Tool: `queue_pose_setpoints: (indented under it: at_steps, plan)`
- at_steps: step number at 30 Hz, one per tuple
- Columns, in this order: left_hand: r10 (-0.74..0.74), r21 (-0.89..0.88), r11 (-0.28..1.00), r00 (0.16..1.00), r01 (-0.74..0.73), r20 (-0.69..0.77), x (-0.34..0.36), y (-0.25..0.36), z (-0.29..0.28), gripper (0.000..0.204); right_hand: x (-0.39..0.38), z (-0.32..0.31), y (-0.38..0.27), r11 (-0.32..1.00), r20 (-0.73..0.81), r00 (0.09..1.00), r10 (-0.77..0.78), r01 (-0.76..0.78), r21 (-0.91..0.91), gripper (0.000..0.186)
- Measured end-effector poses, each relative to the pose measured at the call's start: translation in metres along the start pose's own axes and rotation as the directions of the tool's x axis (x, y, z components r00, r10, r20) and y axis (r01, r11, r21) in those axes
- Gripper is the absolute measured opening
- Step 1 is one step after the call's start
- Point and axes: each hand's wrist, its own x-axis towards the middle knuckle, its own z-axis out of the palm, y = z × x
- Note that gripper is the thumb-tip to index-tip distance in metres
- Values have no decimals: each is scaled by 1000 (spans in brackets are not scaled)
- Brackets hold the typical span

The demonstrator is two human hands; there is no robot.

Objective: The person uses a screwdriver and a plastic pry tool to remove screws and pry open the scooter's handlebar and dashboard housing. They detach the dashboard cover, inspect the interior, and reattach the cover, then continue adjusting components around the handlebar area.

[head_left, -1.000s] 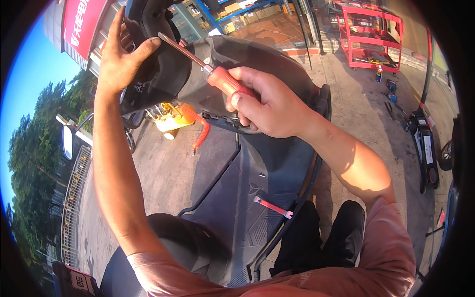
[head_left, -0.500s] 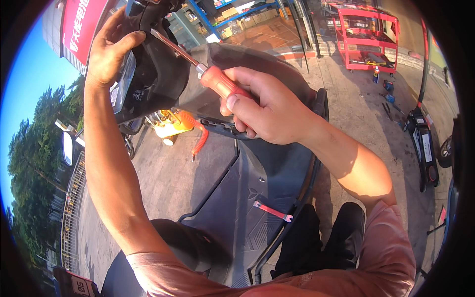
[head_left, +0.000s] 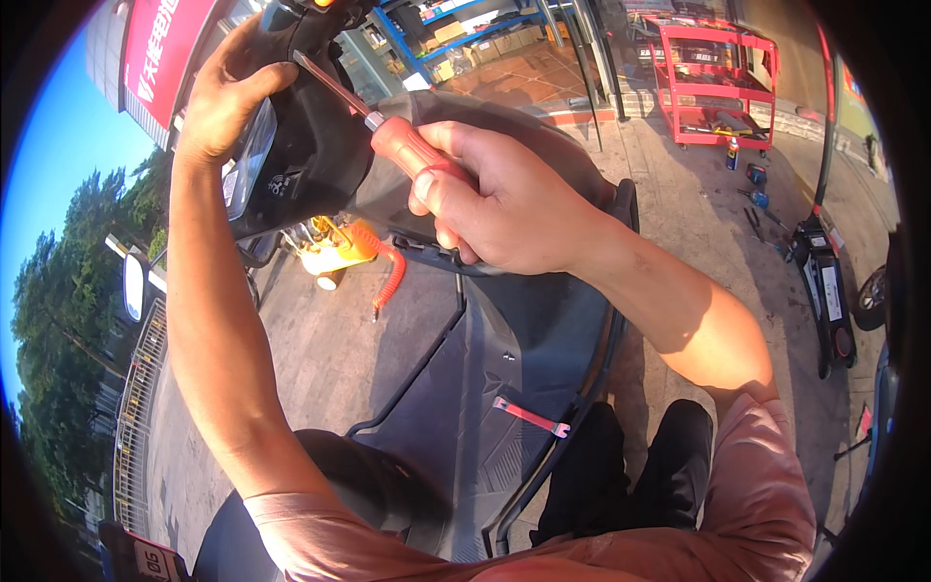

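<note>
My right hand [head_left: 495, 194] is closed round the red handle of a screwdriver [head_left: 402, 145]. The shaft points up and left, its tip at or just beside the black plastic handlebar cover [head_left: 308, 92] of a scooter. Around the left side of that cover my left hand [head_left: 228, 97] is curled, thumb pressed on the near face and fingers partly hidden behind. On the dark footboard [head_left: 436, 388] below lies a pink flat tool with notched ends [head_left: 530, 416]. A few tiny metal bits, perhaps screws [head_left: 508, 356], rest farther up the footboard.
Beyond the scooter stands a yellow air compressor [head_left: 335, 250] with an orange coiled hose [head_left: 393, 276]. At the far right are a red tool cart [head_left: 718, 87], a spray can [head_left: 732, 153], loose tools and a floor jack [head_left: 824, 291]. The scooter's seat [head_left: 369, 485] is below my left arm.
My right hand and the screwdriver have shifted slightly left and up, bringing the tip closer to the handlebar cover. The left hand keeps its hold; the view has shifted a little.
</note>
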Motion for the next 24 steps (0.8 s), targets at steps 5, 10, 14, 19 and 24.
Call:
queue_pose_setpoints:
  at_steps: [5,10,14,19,24]
  plan:
    - [-16,-50,999,1000,15,-26,2,-5,4,82,6,16,-10,998,-41,997,62,-61,22,33]
    - [10,-133,991,1000,-14,-30,3,-8,8,81,4,33,-20,983,-60,994,94,-84,161,34]
    - [11,-126,992,999,-16,-44,1,-4,9,81,4,45,-23,970,-141,982,125,-91,228,27]
    - [3,-103,995,999,-9,-53,1,-2,11,84,5,54,-25,964,-108,983,149,-120,238,33]
    - [-23,-123,992,998,16,-55,3,-6,12,85,9,65,-24,954,-136,978,159,-117,276,28]
